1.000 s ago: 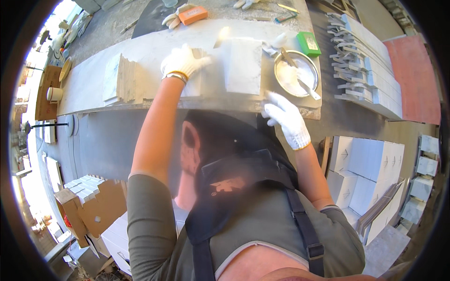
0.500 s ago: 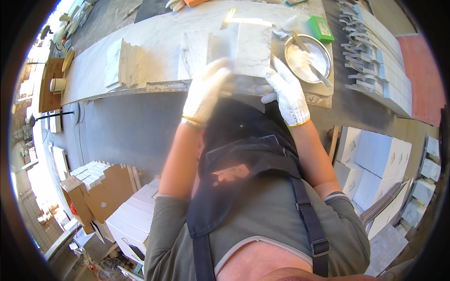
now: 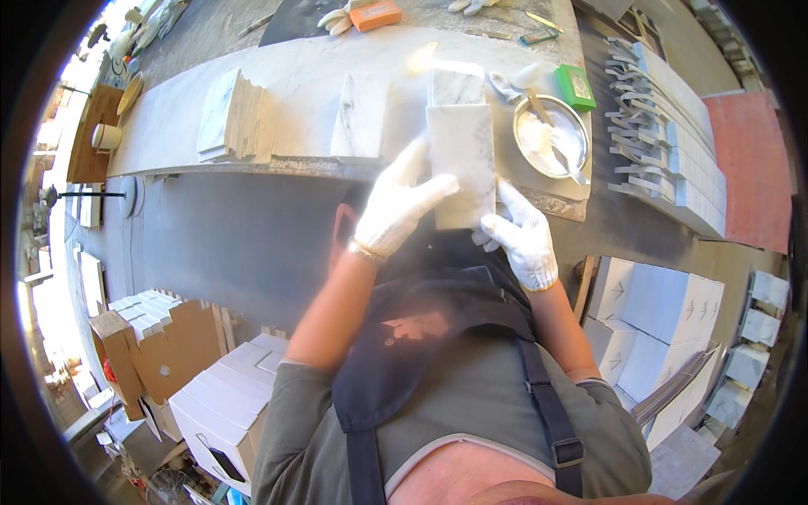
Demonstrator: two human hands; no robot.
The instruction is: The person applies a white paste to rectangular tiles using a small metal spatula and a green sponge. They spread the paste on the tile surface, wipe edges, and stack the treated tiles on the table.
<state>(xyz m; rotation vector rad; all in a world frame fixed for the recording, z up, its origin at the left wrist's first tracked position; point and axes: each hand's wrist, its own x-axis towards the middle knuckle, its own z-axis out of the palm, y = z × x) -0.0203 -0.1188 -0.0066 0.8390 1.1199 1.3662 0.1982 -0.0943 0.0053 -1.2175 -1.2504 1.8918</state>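
Note:
A white, grey-veined marble tile [image 3: 461, 156] is held between my two gloved hands, jutting over the near edge of the bench. My left hand [image 3: 402, 202] grips its left side, thumb lying across the face. At the lower right corner my right hand [image 3: 520, 234] closes on the tile, with its fingertips partly hidden. Beyond its far end another marble tile [image 3: 456, 82] lies on the bench. A single veined tile [image 3: 360, 118] rests flat left of the held one, and farther left leans a stack of tiles [image 3: 231, 118].
Right of the tile, a metal bowl [image 3: 551, 108] holds white paste and spatulas. Behind it are a green box [image 3: 575, 87] and a crumpled white cloth [image 3: 503, 86]. An orange block [image 3: 375, 14] lies at the back. Wrapped tile stacks [image 3: 673, 135] stand right; white cartons [image 3: 652, 311] are lower right.
Both hands now hold a tile drawn nearer to me past the bench edge; half a second ago they were at the edge beside it. My left hand has moved right. The view has shifted slightly.

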